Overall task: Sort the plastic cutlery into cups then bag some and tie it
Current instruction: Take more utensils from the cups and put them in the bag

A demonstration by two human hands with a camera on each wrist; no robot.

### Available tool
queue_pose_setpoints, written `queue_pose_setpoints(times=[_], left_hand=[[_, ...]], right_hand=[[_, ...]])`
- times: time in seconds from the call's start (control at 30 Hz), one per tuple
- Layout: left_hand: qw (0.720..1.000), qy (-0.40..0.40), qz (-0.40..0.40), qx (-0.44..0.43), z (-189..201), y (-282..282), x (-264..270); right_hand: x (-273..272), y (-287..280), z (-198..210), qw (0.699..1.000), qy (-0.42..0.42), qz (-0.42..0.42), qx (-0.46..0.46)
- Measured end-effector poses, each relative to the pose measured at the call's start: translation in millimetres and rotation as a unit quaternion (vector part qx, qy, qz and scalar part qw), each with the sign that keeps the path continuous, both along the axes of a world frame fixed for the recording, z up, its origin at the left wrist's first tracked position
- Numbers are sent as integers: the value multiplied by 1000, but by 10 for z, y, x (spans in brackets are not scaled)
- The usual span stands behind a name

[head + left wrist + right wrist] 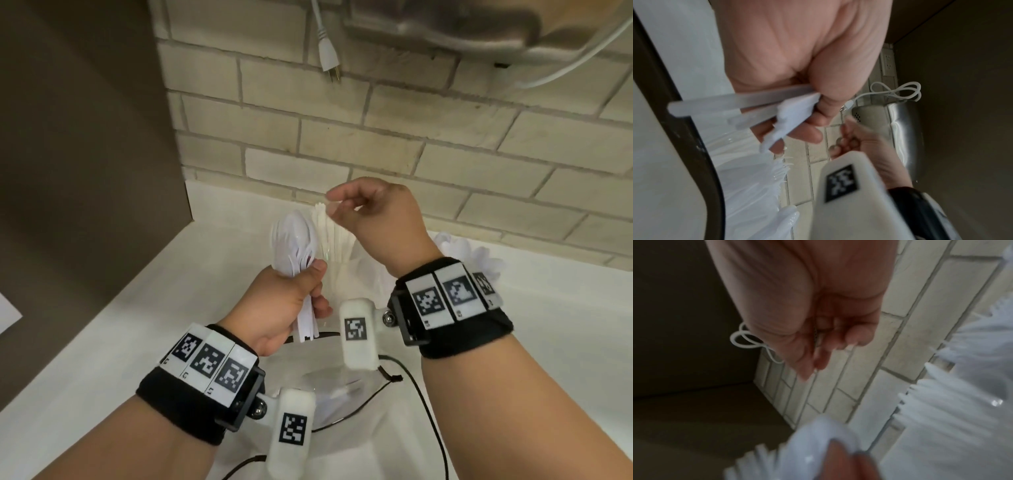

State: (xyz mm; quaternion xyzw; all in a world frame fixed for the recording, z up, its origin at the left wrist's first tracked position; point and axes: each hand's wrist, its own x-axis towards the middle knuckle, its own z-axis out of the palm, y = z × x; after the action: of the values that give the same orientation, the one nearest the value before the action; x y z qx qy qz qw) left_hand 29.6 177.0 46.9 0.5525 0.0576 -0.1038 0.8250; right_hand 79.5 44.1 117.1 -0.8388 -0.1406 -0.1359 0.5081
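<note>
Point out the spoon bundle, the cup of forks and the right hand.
spoon bundle (295, 240): head view, on the bowls above the left hand's (286, 301) grip.
cup of forks (334, 236): head view, on the upright fork stems.
right hand (380, 219): head view, on its back.

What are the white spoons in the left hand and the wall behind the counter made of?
White spoons, gripped in the left hand: apparently glossy, slightly translucent plastic; highlights on thin bowls. Wall: looks like matte cream brick or brick-shaped tile with recessed grey joints; which, I cannot tell.
</note>
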Motion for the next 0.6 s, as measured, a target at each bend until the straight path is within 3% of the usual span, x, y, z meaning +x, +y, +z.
queue_pose_setpoints(times=[0.13,0.4,0.5,0.6], left_hand=[[999,-11,-16,28,73,-65,-54],[984,-83,1,157,87,-137,-157],[962,-129,22,238,63,-146,-163],[923,-148,47,352,-5,-113,-107]], right_hand=[[-240,52,-19,991,24,126,-46],[-366,98,-203,996,29,83,6],[-382,79,-206,995,27,86,45],[-402,54,-118,992,-13,70,107]])
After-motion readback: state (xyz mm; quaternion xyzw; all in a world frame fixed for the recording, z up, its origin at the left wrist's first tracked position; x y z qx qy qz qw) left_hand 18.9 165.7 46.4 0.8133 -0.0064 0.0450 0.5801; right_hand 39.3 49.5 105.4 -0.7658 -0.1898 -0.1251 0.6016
